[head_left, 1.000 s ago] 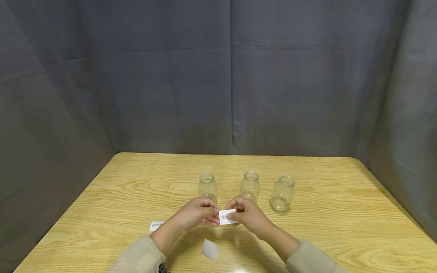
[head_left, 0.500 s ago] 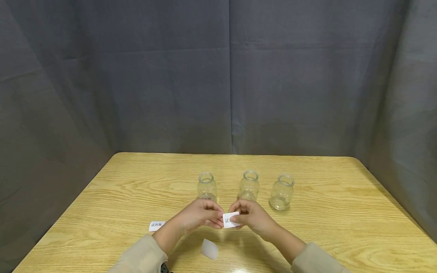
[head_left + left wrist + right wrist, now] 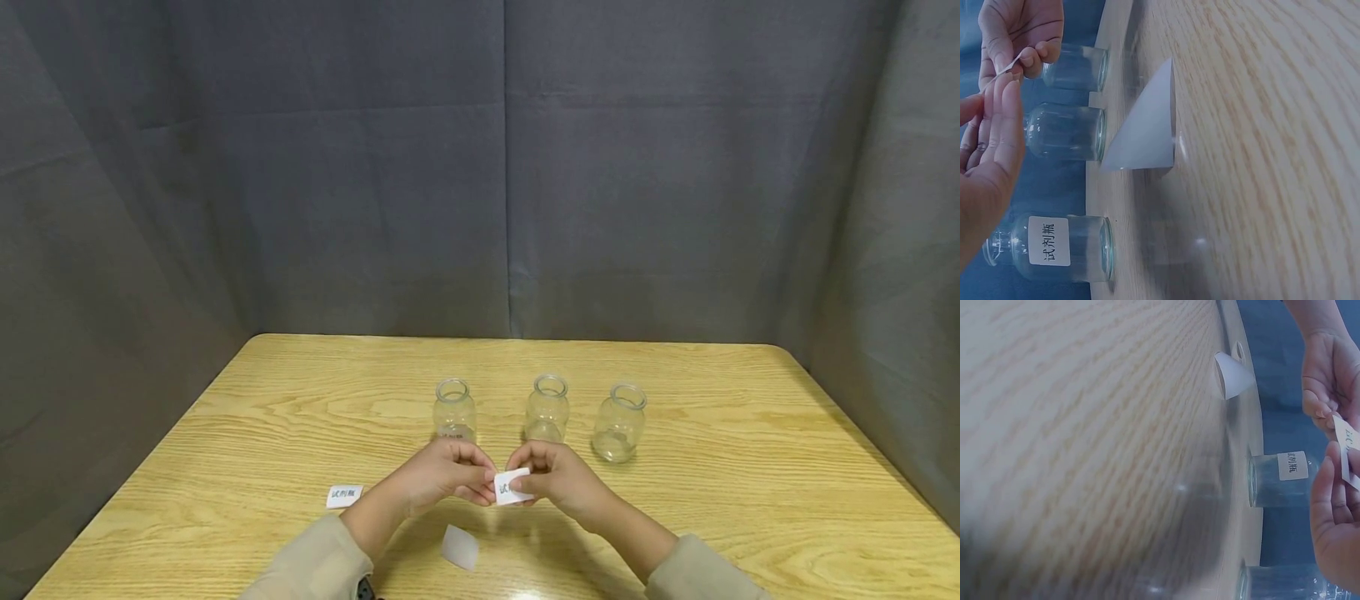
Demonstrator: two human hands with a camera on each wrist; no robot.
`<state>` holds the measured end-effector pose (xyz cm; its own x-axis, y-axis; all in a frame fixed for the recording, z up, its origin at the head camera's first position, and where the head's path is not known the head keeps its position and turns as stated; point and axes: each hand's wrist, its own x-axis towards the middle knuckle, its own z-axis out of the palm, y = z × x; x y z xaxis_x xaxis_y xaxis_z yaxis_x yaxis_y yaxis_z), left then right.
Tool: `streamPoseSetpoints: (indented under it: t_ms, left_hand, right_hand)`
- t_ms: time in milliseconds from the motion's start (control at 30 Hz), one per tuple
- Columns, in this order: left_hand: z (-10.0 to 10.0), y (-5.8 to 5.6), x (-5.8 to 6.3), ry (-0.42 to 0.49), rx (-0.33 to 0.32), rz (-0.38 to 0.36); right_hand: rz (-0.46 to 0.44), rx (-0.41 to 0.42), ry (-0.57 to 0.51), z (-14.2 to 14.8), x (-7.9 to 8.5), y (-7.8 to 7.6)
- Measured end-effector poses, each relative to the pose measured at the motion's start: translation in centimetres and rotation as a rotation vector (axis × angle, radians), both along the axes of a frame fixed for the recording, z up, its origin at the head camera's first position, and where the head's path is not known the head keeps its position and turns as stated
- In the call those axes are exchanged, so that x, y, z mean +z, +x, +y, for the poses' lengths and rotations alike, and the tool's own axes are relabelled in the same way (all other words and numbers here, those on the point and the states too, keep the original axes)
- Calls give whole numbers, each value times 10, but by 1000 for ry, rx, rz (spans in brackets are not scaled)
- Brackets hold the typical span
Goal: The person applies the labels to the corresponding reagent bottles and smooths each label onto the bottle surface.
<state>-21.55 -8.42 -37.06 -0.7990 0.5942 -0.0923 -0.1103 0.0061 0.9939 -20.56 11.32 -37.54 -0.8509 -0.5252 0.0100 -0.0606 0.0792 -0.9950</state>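
2 hands point(image 3: 448, 473) point(image 3: 561, 485) pinch 1 white label point(image 3: 505, 490) over a wood-grain table point(image 3: 720, 442) backed by grey curtains point(image 3: 375, 208).

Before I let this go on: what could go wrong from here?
1. The label might crease, or cling to skin if its back is sticky: the left hand holds one edge while the right hand has its thumb over part of the print.
2. The left jar or middle jar could get knocked, standing just beyond the hands.
3. The left forearm, close to the spare label, may drag it.
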Motion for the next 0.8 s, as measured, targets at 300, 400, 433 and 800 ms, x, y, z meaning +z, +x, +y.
streamPoseSetpoints:
  t_ms: [300,400,433,800]
  left_hand:
    - [2,-2,-7,-11,52,-26]
    - [3,-2,-8,-14,67,-33]
    - [3,-2,-8,-14,68,-36]
    - [5,-1,-8,14,94,-42]
  right_hand:
    - [17,-21,30,-3,0,1]
    - [26,-35,33,-3,1,1]
    - [27,-37,34,-4,1,1]
    - [37,-71,33,1,-1,2]
